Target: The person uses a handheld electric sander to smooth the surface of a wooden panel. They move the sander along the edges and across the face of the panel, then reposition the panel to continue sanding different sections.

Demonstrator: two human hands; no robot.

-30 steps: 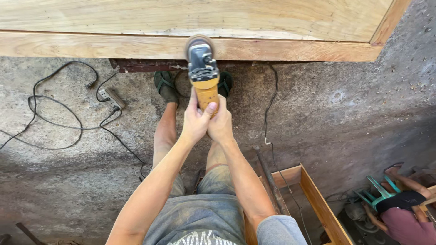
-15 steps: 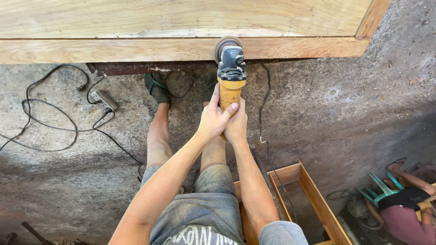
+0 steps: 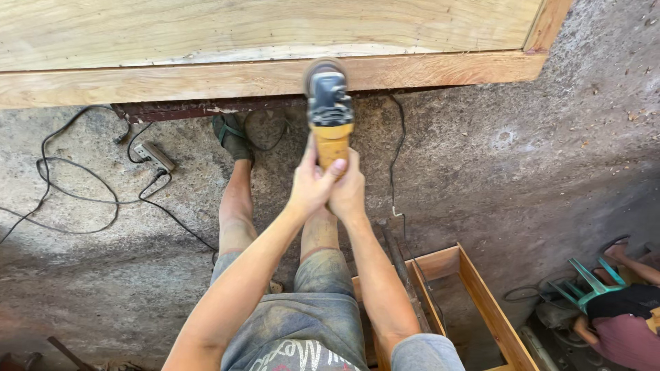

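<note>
A: Entry: an angle grinder (image 3: pixel 329 110) with a yellow handle is gripped by both hands. The left hand (image 3: pixel 311 184) is wrapped shut around the handle; the right hand (image 3: pixel 348 189) is closed over it from the other side, the two pressed together.

B: Position of the tool noted: its blurred disc end lies against the front edge of the wooden panel (image 3: pixel 206 79), above the concrete floor (image 3: pixel 522 158).

A: Hazards, as judged. The disc is held directly above the sandalled foot (image 3: pixel 232 135) and bare legs; if it were caught on the edge, the tool could be kicked back toward them.

B: No side handle is seen, so such a kick would be checked only by the stacked grip on the rear handle.

A: Loose cables (image 3: pixel 82 199) and a power strip (image 3: pixel 157 156) lie near the feet; a snag or trip could be caused. A wooden box frame (image 3: pixel 474 302) stands just beside the right leg. Another person (image 3: pixel 622 323) is seated at lower right, within possible reach of dust.
</note>
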